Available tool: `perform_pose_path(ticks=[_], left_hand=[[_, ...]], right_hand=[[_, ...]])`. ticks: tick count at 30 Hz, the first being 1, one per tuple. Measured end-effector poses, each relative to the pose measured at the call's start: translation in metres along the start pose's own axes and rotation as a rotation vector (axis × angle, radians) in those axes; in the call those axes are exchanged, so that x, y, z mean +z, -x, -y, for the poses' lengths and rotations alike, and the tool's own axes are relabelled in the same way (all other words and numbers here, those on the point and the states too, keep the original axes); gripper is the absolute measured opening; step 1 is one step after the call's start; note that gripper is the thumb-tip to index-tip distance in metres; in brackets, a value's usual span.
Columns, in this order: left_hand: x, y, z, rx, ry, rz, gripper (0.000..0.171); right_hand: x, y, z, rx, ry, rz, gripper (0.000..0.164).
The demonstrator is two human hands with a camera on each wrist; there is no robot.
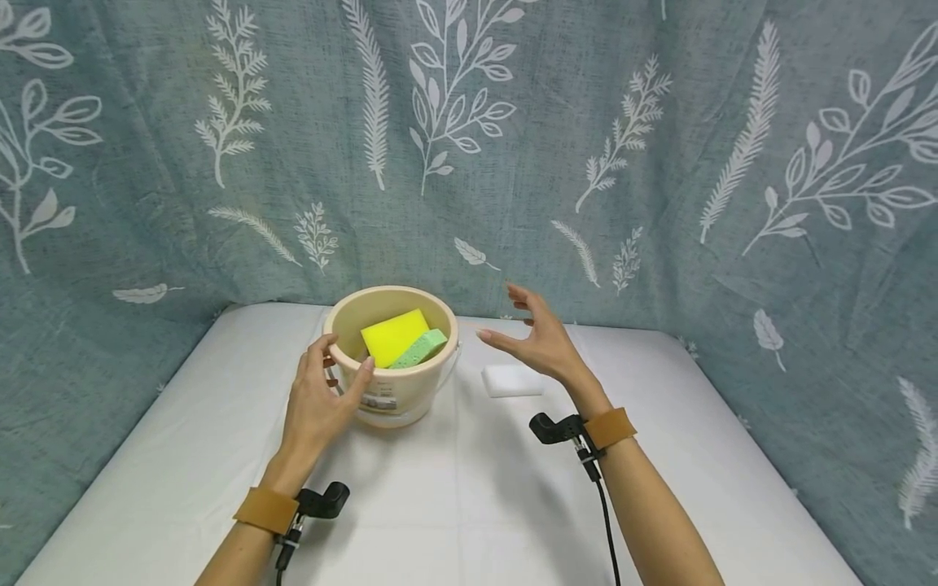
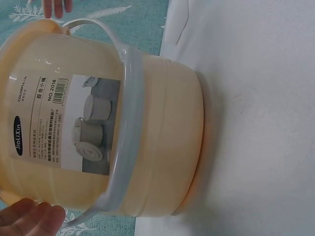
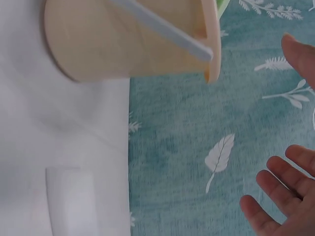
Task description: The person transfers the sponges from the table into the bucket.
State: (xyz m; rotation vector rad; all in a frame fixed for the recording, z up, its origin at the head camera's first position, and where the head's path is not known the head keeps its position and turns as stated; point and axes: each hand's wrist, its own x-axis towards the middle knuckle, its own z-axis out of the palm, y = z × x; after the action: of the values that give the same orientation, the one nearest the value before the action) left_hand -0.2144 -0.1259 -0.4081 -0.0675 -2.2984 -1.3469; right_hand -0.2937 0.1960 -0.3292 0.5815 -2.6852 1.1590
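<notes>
A cream plastic bucket [image 1: 392, 399] stands upright on the white-covered table. Inside it lie a yellow sponge [image 1: 388, 335] and a green sponge [image 1: 421, 348]. My left hand [image 1: 318, 399] is at the bucket's near-left rim, thumb and fingers spread; whether they touch it I cannot tell. In the left wrist view, its fingertips [image 2: 42, 219] overlap the bucket's edge beside the handle [image 2: 130, 118]. To the right of the bucket, my right hand [image 1: 545, 342] hovers with thumb and fingers apart, holding nothing. A white block [image 1: 513, 381] lies on the table below it.
A blue-green curtain [image 1: 542, 163] with white leaf prints surrounds the table's back and sides. The white table cover [image 1: 454, 505] extends in front of the bucket. Each wrist wears a strapped camera [image 1: 322, 500] with a cable.
</notes>
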Motion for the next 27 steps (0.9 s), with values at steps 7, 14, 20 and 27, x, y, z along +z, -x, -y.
perform_pose_path(ticks=[7,14,20,27], left_hand=[[0.0,0.0,0.0,0.018,-0.007,-0.018,0.075],[0.001,0.0,0.0,0.018,-0.011,-0.021,0.076],[0.001,0.0,0.0,0.016,-0.01,-0.025,0.076],[0.002,0.0,0.001,0.012,-0.01,-0.024,0.076]], right_hand=[[-0.003,0.004,-0.016,0.028,0.072,0.007,0.099],[-0.002,0.009,-0.031,0.059,0.121,0.011,0.102],[0.002,0.013,-0.044,0.065,0.161,0.02,0.105],[0.008,0.015,-0.066,0.072,0.241,0.041,0.103]])
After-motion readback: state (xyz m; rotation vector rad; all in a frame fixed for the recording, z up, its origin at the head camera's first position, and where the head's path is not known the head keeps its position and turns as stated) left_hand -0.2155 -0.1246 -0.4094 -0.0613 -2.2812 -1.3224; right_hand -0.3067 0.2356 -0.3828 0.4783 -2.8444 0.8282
